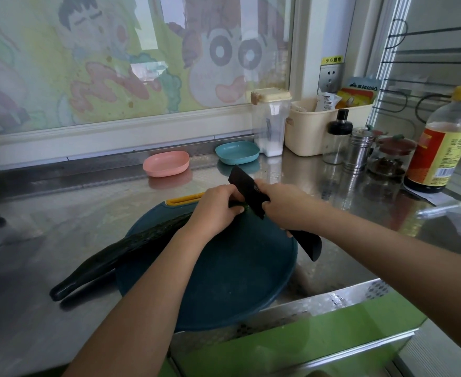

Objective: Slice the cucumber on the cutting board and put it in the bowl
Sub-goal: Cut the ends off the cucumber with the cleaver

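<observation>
A long dark green cucumber (120,251) lies slantwise across the round dark blue cutting board (224,281), its left end hanging over onto the steel counter. My left hand (215,210) holds the cucumber down near its right end, fingers curled over it. My right hand (283,205) grips a black knife (248,191) whose blade stands on the cucumber's right end, just beside my left fingertips. The knife's handle end (309,244) sticks out behind my wrist. A pink bowl (166,163) and a teal bowl (237,152) stand on the counter behind the board.
At the back right stand a clear lidded container (271,123), a cream basket (324,123), a small bottle (338,137), a metal shaker (358,149), a glass jar (391,156) and a large sauce bottle (441,142). The counter's front edge (332,297) runs just below the board.
</observation>
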{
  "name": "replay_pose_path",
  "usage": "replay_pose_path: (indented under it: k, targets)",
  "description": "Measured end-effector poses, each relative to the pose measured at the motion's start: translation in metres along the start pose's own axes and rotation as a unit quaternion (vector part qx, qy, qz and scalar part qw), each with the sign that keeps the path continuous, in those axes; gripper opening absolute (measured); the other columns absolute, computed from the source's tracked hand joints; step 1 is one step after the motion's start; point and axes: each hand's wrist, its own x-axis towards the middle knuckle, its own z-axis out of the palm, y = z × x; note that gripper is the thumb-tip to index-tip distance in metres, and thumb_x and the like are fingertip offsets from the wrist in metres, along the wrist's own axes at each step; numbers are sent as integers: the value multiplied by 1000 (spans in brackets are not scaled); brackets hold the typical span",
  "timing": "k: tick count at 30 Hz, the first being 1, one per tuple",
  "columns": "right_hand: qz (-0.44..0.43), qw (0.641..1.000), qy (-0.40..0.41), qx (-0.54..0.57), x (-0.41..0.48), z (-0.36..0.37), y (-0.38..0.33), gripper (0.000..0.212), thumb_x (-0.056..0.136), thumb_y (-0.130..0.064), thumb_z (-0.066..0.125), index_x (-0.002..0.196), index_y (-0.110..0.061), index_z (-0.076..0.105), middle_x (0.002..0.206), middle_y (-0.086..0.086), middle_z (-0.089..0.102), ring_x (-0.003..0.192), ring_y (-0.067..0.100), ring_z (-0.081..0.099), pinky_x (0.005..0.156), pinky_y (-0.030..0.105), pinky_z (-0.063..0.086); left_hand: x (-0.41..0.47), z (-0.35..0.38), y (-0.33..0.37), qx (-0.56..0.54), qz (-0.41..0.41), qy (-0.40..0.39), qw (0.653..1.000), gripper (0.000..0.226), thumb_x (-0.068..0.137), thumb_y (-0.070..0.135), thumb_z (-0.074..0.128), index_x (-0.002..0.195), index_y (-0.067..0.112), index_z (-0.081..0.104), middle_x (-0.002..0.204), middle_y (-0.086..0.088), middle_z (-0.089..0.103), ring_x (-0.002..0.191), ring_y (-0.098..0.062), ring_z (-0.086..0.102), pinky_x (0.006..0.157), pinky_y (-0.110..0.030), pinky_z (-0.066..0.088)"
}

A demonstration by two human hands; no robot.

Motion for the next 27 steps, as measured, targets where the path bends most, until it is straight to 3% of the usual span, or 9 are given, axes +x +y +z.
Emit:
replay_pose_path:
  k: [2,11,15,21,27]
  targets:
    - [-4,1000,1,-8,0,1,0,49,93,-7,36,140,-19,32,84,4,47,59,24,60,57,43,58,1,0,0,1,-4,-1,1000,16,85,15,68,100,17,66,108,1,66,102,-14,58,84,-22,42]
    - [2,1000,-10,4,-1,13,-4,57,95,-8,34,148,-24,19,113,15,54,72,27,62,61,38,59,2,0,-1,34,20,5,999,14,82,14,71,95,17,68,98,1,44,85,-10,47,75,-17,32]
    - [12,1000,-14,1,-1,15,-2,60,95,-8,33,150,-25,14,103,13,51,65,25,60,58,36,58,1,-3,-2,35,30,-12,999,14,84,13,68,96,19,67,101,-2,52,93,-16,54,81,-25,40]
    - [15,1000,-21,0,-2,13,-3,61,94,-5,33,149,-25,16,101,13,49,63,25,58,55,35,57,-2,-8,-7,8,28,-38,999,26,87,6,63,106,23,67,114,3,65,105,-13,59,94,-29,46]
    - [18,999,-21,24,-3,9,6,60,94,-6,36,148,-28,20,90,4,47,59,22,55,51,33,57,-2,-10,-7,-34,14,-33,999,28,82,8,71,108,19,69,109,2,68,98,-9,60,90,-24,46]
